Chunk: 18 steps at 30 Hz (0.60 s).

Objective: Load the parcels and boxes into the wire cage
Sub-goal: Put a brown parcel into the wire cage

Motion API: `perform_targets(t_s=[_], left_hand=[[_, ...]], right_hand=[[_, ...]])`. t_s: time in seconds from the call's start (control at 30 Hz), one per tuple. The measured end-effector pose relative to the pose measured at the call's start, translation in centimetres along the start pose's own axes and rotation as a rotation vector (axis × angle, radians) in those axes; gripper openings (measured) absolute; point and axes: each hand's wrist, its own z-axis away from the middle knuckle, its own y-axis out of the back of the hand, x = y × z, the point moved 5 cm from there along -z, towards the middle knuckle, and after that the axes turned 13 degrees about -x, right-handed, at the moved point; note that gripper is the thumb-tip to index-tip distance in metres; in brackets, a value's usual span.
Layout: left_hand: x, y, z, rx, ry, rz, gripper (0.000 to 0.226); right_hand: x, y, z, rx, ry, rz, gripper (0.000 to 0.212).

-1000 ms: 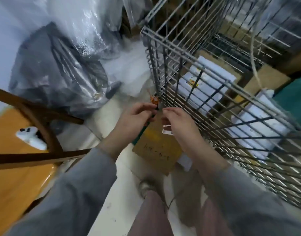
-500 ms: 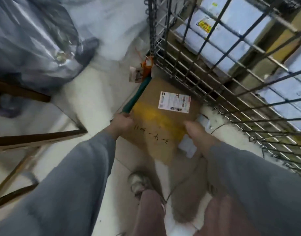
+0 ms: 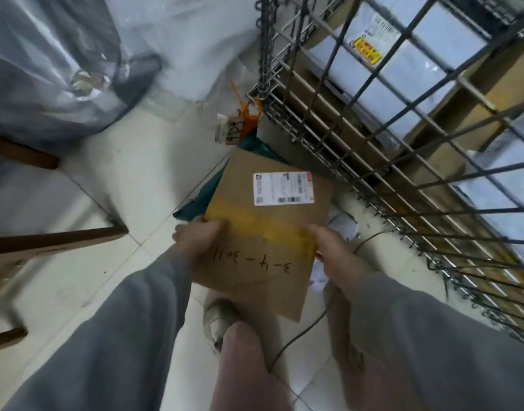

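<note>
tiled floor, cardboard box between both hands' fingers

Brown cardboard box crossed by a band of yellow tape, bearing a white shipping label printed in black with red accents and black handwritten digits; beneath it, a dark teal parcel. Grey wire cage in a square grid pattern, enclosing pale bluish-white parcels, one with a yellow sticker, among tan boxes. Orange tie with a white tag at the cage corner; grey sleeves; off-white tiled floor.
</note>
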Motion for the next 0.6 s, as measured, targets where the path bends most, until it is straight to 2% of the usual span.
perform_targets(t_s=[0.17, 0.3, 0.5, 0.53, 0.6], left_hand=[[-1.6, 1.3, 4.0, -0.041, -0.022, 0.351, 0.070], [-0.6, 4.2, 8.7, -0.028, -0.032, 0.480, 0.085], [-0.2, 13.4, 16.4, -0.025, -0.106, 0.588, 0.110], [0.2, 14.6, 18.6, -0.045, -0.151, 0.627, 0.102], [1.4, 17.1, 24.3, -0.056, -0.248, 0.642, 0.069]], right_hand=[[-1.4, -1.0, 4.0, 0.025, 0.071, 0.037, 0.053], [-4.8, -2.0, 10.5, 0.059, 0.110, 0.100, 0.058], [-10.8, -4.5, 22.3, 0.010, 0.240, 0.204, 0.055], [-11.8, -4.9, 24.2, 0.003, 0.268, 0.217, 0.055], [-14.1, -5.6, 28.7, -0.013, 0.329, 0.240, 0.052]])
